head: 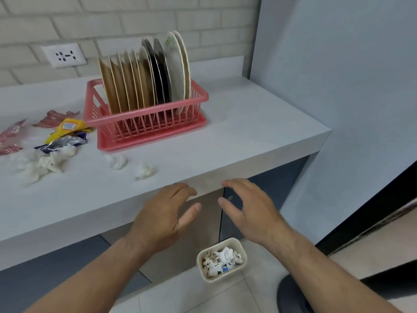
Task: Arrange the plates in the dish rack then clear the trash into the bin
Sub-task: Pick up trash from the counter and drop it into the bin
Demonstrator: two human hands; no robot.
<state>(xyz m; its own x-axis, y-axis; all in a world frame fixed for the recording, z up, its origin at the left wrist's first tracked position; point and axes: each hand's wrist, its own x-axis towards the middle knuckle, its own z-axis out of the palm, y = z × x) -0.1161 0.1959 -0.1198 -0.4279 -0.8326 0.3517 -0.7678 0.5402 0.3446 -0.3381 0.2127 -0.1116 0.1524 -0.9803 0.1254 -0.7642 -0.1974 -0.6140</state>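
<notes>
We hold our left hand (164,213) and right hand (250,206) empty, fingers (183,190) spread and loosely bent, at the counter (248,127) edge. Beyond the fingertips, plates (144,80) stand upright in the rack (146,119). Trash (56,152) lies left of the left fingers. The bin (220,277) sits below both hands.

No legible text anywhere on my feed, the white label (69,126) on the yellow wrapper (56,136) only a blur.
</notes>
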